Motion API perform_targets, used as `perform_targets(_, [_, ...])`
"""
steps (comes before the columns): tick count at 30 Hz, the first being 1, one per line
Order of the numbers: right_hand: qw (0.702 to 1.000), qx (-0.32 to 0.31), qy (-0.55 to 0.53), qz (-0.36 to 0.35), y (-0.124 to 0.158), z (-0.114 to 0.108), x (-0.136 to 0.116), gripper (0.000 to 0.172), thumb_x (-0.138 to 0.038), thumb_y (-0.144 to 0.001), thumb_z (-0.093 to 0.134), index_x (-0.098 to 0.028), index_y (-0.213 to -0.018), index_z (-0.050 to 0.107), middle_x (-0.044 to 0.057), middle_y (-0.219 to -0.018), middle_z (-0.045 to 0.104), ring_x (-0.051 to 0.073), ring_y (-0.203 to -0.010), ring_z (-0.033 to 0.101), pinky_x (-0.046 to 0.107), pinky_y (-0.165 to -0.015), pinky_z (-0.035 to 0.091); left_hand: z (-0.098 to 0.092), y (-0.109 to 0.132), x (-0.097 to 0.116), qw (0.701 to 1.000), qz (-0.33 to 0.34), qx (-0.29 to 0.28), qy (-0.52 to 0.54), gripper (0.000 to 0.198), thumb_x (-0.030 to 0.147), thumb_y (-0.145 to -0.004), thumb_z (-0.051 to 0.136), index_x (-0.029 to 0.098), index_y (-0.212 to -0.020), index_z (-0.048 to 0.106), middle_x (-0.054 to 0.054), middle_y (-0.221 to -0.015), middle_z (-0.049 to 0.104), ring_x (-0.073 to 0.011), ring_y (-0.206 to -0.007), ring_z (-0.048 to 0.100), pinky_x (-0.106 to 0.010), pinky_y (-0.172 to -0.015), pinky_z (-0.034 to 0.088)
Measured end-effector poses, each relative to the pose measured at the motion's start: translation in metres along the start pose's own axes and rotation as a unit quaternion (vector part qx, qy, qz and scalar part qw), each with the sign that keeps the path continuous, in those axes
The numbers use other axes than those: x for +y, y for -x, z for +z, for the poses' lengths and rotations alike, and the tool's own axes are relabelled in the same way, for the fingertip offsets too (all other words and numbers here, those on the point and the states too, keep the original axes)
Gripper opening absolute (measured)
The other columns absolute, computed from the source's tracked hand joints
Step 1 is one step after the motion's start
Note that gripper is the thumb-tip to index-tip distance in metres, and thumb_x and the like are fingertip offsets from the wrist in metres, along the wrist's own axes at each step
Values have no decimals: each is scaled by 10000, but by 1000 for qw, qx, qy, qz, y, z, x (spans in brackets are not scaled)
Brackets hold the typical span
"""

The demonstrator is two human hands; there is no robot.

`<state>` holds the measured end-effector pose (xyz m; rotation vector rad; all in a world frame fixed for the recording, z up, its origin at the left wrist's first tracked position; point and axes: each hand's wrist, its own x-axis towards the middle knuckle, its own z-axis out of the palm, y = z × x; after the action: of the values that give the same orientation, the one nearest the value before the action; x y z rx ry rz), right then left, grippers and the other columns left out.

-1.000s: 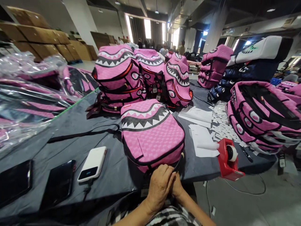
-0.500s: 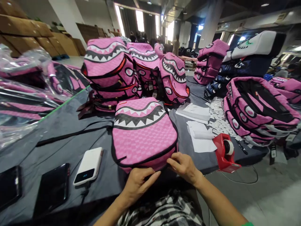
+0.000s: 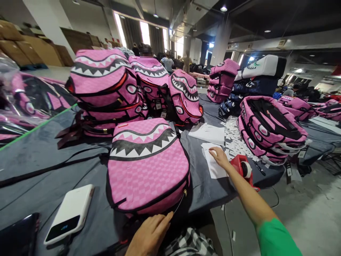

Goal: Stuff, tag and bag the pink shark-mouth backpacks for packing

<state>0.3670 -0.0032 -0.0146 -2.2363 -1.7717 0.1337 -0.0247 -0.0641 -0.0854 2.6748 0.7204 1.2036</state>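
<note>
A pink backpack (image 3: 149, 174) with a black-and-white shark-mouth print lies on the grey-covered table in front of me. My left hand (image 3: 154, 229) is at its near lower edge, fingers closed there. A thin pale line runs from the gold zipper pull (image 3: 185, 192) to those fingertips; whether it is a cord or the zipper's edge is unclear. Over to the right, my right hand (image 3: 220, 158) has its bent fingertips on the upper part of a white paper sheet (image 3: 217, 171). Beside that wrist stands a red tape dispenser (image 3: 239, 165).
Pink shark backpacks (image 3: 101, 76) are stacked behind. More pink bags (image 3: 266, 131) stand at right, near white paper slips (image 3: 234, 140) and a black pen (image 3: 259, 168). A white power bank (image 3: 70, 213) and a dark phone (image 3: 20, 234) lie left. A cable (image 3: 226, 227) hangs by the table edge.
My right hand has left the backpack's near corner and reached right to the papers. My left hand stays by the near edge. The view has shifted, and the gold zipper pull now shows.
</note>
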Motion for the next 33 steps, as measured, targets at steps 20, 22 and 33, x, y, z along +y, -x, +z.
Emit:
perform_targets(20, [988, -55, 121, 77, 25, -24, 61, 131, -282, -893, 628, -209, -913, 735, 86, -1011, 748, 234, -980, 656, 259, -732, 369, 0, -34, 56, 984, 35, 2, 175, 318, 120, -967, 455, 225, -1251, 554, -100, -1091, 672, -171, -1023, 653, -272, -868, 567])
perform_targets(22, [986, -33, 129, 103, 27, -17, 59, 181, -373, -874, 669, -198, -894, 710, 98, -954, 743, 247, -936, 662, 263, -685, 361, 4, -39, 65, 976, 36, -12, 216, 306, 131, -976, 438, 219, -1251, 539, -109, -1081, 661, -174, -1008, 643, -278, -854, 566])
perform_targets(33, [991, -7, 93, 97, 10, -11, 63, 331, -320, -953, 486, -169, -718, 665, 28, -724, 676, 157, -694, 587, 223, -602, 347, -8, -22, 74, 942, -98, -62, 315, 238, 218, -969, 530, 272, -1185, 616, -64, -1113, 664, -151, -1036, 658, -213, -912, 539])
